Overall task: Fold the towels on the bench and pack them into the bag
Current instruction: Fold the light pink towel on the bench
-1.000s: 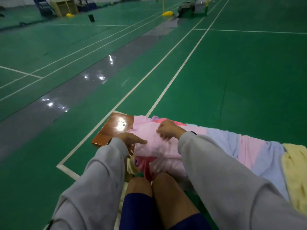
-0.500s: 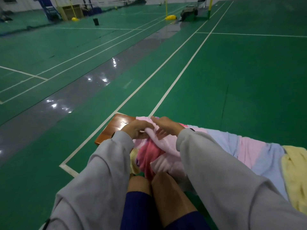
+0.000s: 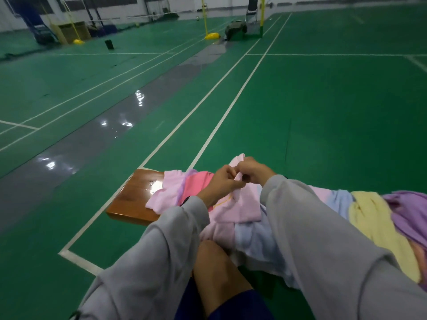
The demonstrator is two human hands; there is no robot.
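The pale pink towel [image 3: 235,204] lies across the middle of the wooden worktop [image 3: 131,202], just beyond the person's knee [image 3: 215,262]. Its top edge is lifted and pinched between the left hand [image 3: 221,181] and the right hand [image 3: 251,170], which sit close together with fingers curled tight on the cloth. It looks light, limp terry that will sag and crease wherever it is not held, so it is best taken at two corners of one edge and kept taut while the fold is laid; it should not slip much, but a loose layer may drag its neighbours along. A coral towel [image 3: 196,183] lies under it on the left, a pale blue towel [image 3: 251,241] droops toward the near side, and a yellow towel [image 3: 369,218] and a purple towel [image 3: 406,211] are heaped at the right, the purple one cut off by the frame edge. The grey sleeves [image 3: 161,250] cover much of the pile, so how many towels there are, and whether any is already folded, cannot be told. No bag can be made out near the person; a dark bundle [image 3: 234,28] far off by the net post is too small to identify.
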